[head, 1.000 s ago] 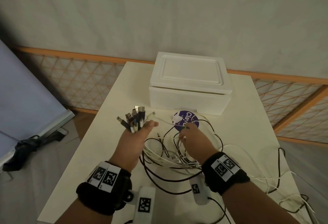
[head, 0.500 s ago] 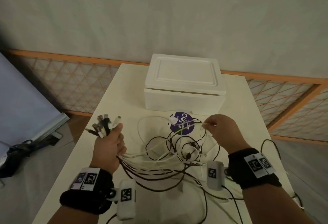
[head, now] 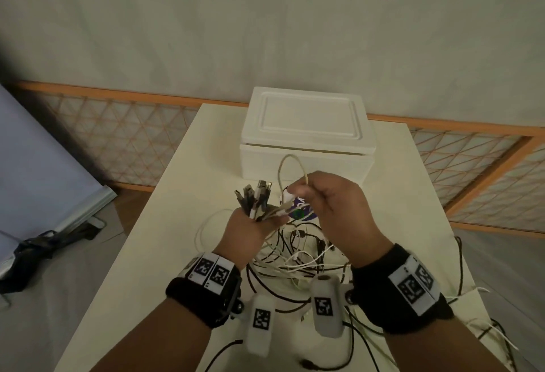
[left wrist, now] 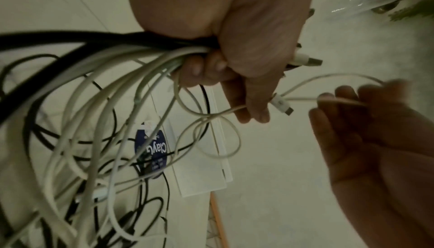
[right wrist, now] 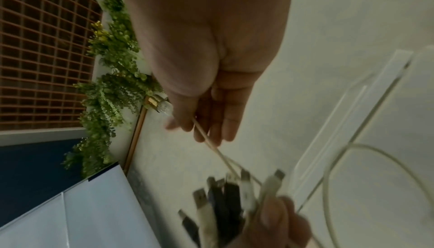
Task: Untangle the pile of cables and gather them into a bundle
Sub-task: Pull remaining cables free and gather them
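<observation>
My left hand (head: 263, 216) grips a bunch of black and white cable ends (head: 256, 198), their plugs sticking up out of the fist. Close beside it on the right, my right hand (head: 301, 192) pinches a thin white cable (head: 290, 159) that loops up in front of the box. In the left wrist view this cable's white plug (left wrist: 280, 104) lies against the left hand's fingers (left wrist: 249, 103). In the right wrist view the cable (right wrist: 211, 144) runs from the right fingers (right wrist: 211, 127) down to the plugs (right wrist: 230, 196). The remaining tangle (head: 295, 256) hangs from the left hand onto the table.
A white foam box (head: 306, 132) stands at the back of the white table (head: 182, 194). A round blue label (head: 301, 213) lies beneath the hands. More cables (head: 460, 277) trail off the table's right edge. A lattice railing runs behind; a floor drop lies to the left.
My right hand has carried the white cable end from the right across to my left hand. The left hand, still gripping the bunch, rose and moved toward the middle.
</observation>
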Tool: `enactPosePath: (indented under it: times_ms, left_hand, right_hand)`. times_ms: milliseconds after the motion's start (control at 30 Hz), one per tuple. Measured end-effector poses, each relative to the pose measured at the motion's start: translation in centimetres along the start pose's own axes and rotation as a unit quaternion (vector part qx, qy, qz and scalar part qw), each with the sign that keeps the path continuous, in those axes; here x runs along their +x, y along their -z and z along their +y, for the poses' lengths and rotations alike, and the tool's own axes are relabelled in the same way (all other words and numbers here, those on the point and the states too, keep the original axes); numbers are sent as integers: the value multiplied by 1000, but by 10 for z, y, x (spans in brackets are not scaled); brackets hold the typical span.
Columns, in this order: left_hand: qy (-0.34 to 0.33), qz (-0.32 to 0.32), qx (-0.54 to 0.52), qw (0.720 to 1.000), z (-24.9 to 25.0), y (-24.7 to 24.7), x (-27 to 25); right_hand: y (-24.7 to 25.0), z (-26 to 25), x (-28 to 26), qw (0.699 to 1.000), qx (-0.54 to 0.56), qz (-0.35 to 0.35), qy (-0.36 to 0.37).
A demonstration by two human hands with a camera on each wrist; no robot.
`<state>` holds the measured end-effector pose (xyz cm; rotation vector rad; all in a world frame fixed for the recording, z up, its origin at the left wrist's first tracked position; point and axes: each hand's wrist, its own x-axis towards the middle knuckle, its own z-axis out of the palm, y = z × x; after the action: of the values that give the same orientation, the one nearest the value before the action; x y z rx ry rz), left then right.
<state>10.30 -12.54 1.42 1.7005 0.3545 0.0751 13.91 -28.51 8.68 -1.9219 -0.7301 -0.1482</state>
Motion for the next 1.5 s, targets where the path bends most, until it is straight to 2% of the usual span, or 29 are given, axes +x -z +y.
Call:
enactPosePath:
  times_ms: [67,133,167,233,300,367,400,433,467,533,600,667,733,800,867,900,933,967,1000,1033,1067,1100,1167,1200,1267,1367,1500]
  left_hand:
    - [23,34,33,999,-6,3,3]
    - [67,83,14,994,-15,9,5]
    - [87,107,-21,990,-18,12,5]
    - [101,138,-58,984,-21,16,3]
    - [91,132,-52,986,-17,16,0]
    - [69,105,-61,990,-10,10,-3]
    - [57,82,-63,993,-5,6,-5]
    - [42,60,-57,996,-1,3,-6]
    - [27,43,-48,998,2,0,-8]
    - [3,43,-34,999,4,1,-9]
    - [5,81,-28,996,2,12,-10]
    - [20,118,-92,989,-3,29,-9]
    - [50,153,-237,958,-6,43,-8]
    - [62,159,-379,909,-3,49,-8]
    - [64,121,-495,858,6,48,-9]
    - [67,98,-529,840,9,47,-9]
    - [67,74,-539,836,12,45,-10]
    - [60,47,-528,846,14,43,-10]
    - [50,17,-505,862,17,41,-10]
    - [36,-14,-477,878,19,38,-11]
    - [30,-42,-443,895,22,35,-13]
    - [26,-63,-405,912,24,33,-15]
    - [16,-86,-324,942,30,27,-21]
    - [12,-85,-289,953,34,24,-25]
    - [16,-43,-246,968,41,22,-28]
    - [45,36,-207,977,47,24,-24]
    - [39,51,-284,957,56,33,-29]
  right_hand:
    - [8,-6,-1,994,95,60,-7]
    - [24,-13,2,968,220,121,-16]
    - [34,-14,4,960,241,145,-8]
    - [48,-11,8,971,182,155,-14]
    - [45,3,11,992,43,86,-78]
    - [23,16,7,981,-51,-70,-173]
    - [7,21,3,970,-62,-139,-191]
    - [-9,24,-1,962,-58,-178,-199]
    - [-22,26,-4,963,-41,-183,-194]
    - [-36,30,-6,976,7,-118,-183]
    - [-32,37,-3,981,36,-32,-189]
    - [-19,42,0,975,76,18,-210]
    - [-5,46,3,968,108,24,-224]
    - [4,45,5,973,106,2,-203]
    - [5,43,7,988,45,-37,-146]
    - [3,39,8,993,-1,-54,-105]
    - [1,36,8,996,-53,-63,-46]
    - [-2,35,8,991,-107,-76,34]
    - [-4,34,8,973,-168,-109,115]
    - [-8,35,8,948,-222,-146,176]
    - [-11,35,8,927,-257,-183,202]
    - [-14,35,9,918,-272,-200,208]
    - [-18,34,11,915,-287,-183,215]
    - [-20,34,12,916,-286,-174,219]
    - [-23,37,14,921,-269,-156,233]
    - [-26,42,12,937,-252,-110,215]
    - [-23,41,17,970,-206,-41,123]
